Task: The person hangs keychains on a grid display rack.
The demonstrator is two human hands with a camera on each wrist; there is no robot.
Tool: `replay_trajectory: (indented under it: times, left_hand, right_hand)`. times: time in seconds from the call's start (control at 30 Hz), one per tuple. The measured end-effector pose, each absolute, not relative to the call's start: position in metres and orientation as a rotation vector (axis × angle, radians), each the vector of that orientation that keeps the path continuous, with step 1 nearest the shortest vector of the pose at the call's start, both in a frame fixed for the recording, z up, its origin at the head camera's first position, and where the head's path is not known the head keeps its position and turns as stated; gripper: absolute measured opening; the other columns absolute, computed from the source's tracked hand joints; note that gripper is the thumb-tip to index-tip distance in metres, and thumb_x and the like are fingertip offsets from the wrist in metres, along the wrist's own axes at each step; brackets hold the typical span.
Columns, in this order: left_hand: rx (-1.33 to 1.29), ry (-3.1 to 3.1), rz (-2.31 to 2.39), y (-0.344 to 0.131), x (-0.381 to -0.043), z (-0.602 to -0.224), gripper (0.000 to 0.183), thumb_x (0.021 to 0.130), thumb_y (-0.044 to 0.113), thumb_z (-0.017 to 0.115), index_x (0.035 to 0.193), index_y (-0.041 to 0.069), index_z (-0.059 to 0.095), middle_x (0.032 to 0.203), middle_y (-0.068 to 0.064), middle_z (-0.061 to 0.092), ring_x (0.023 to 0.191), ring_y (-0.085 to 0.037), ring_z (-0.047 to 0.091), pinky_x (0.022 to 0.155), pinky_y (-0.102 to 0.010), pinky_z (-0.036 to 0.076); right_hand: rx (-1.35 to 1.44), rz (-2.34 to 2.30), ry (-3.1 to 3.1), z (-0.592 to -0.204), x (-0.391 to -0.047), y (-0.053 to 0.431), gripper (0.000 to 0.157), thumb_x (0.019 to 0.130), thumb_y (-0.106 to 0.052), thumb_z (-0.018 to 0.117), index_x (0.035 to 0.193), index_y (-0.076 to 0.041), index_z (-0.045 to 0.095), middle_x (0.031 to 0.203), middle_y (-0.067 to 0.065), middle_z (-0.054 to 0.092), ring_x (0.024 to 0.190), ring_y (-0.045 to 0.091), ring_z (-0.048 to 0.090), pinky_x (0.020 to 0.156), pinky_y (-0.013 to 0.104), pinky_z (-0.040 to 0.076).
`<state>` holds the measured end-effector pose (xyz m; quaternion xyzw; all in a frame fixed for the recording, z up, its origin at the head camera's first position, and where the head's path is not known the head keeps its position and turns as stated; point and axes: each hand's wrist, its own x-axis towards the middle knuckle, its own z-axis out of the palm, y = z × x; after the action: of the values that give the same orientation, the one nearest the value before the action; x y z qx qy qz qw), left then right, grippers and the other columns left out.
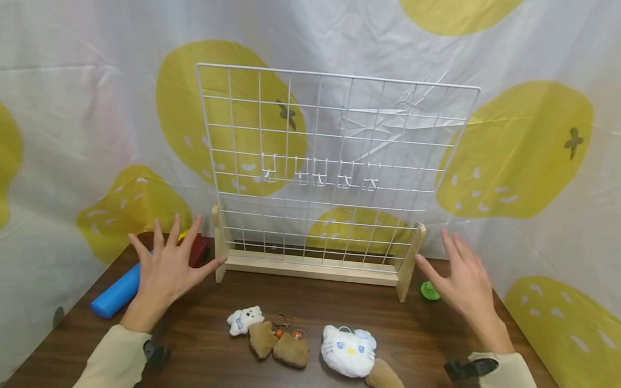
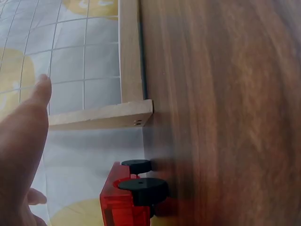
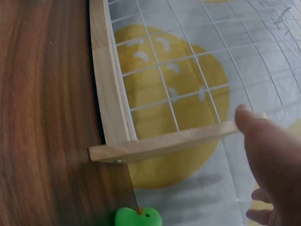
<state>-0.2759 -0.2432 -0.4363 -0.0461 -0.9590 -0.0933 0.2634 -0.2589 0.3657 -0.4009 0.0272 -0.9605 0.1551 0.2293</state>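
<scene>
A white wire grid rack [image 1: 320, 129] stands upright in a wooden base [image 1: 310, 269], with several white hooks [image 1: 318, 179] hung across its middle. My left hand [image 1: 170, 267], fingers spread, is beside the base's left upright, thumb tip right at it in the head view. On the other side my right hand [image 1: 466, 283] is held with straight fingers, its thumb close to the right upright [image 3: 178, 141]. Neither hand grips anything. In front of the rack lie a small white plush dog [image 1: 245, 320], brown plush pieces [image 1: 291, 349] with rings, and a white plush cat head [image 1: 348, 350].
A blue cylinder [image 1: 116, 291] lies at the left, partly behind the left hand. A red toy with black wheels [image 2: 124, 197] stands near the left upright. At the right is a small green toy [image 3: 138, 217]. A patterned curtain [image 1: 524, 48] surrounds the wooden table [image 1: 208, 355].
</scene>
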Motion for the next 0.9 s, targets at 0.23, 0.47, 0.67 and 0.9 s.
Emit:
replay_trajectory:
  times: [0.23, 0.47, 0.67, 0.9]
  left_hand:
    - [-0.18, -2.473, -0.3, -0.237, -0.279, -0.436, 0.115, 0.084, 0.072, 0.079, 0.174, 0.027, 0.023, 0.171, -0.029, 0.038, 0.155, -0.06, 0.032, 0.123, -0.087, 0.006]
    - [-0.304, -2.274, -0.409, -0.224, -0.275, -0.427, 0.105, 0.094, 0.084, 0.057, 0.169, 0.013, 0.037, 0.165, -0.025, 0.049, 0.15, -0.05, 0.047, 0.124, -0.078, 0.03]
    - [-0.39, -2.142, -0.476, -0.207, -0.271, -0.416, 0.094, 0.097, 0.069, 0.066, 0.165, 0.008, 0.043, 0.163, -0.025, 0.052, 0.145, -0.049, 0.052, 0.121, -0.072, 0.039]
    - [-0.474, -2.087, -0.537, -0.18, -0.266, -0.405, 0.091, 0.09, 0.048, 0.082, 0.163, 0.006, 0.046, 0.163, -0.023, 0.053, 0.144, -0.047, 0.053, 0.118, -0.068, 0.044]
  right_hand:
    - [0.138, 0.678, -2.515, -0.408, -0.261, 0.35, 0.076, 0.105, -0.05, 0.069, 0.164, -0.008, 0.045, 0.154, 0.027, 0.059, 0.132, 0.051, 0.064, 0.104, 0.075, 0.049]
    - [0.211, 0.782, -2.435, -0.425, -0.267, 0.34, 0.062, 0.104, -0.036, 0.074, 0.154, -0.004, 0.055, 0.145, 0.026, 0.068, 0.116, 0.043, 0.076, 0.094, 0.062, 0.061]
    - [0.241, 0.839, -2.369, -0.439, -0.274, 0.338, 0.052, 0.102, -0.025, 0.078, 0.146, -0.002, 0.062, 0.122, 0.023, 0.079, 0.105, 0.038, 0.081, 0.083, 0.014, 0.061]
    - [0.223, 0.897, -2.338, -0.447, -0.277, 0.333, 0.041, 0.101, -0.019, 0.079, 0.134, 0.003, 0.068, 0.112, 0.026, 0.081, 0.102, 0.041, 0.081, 0.081, -0.005, 0.045]
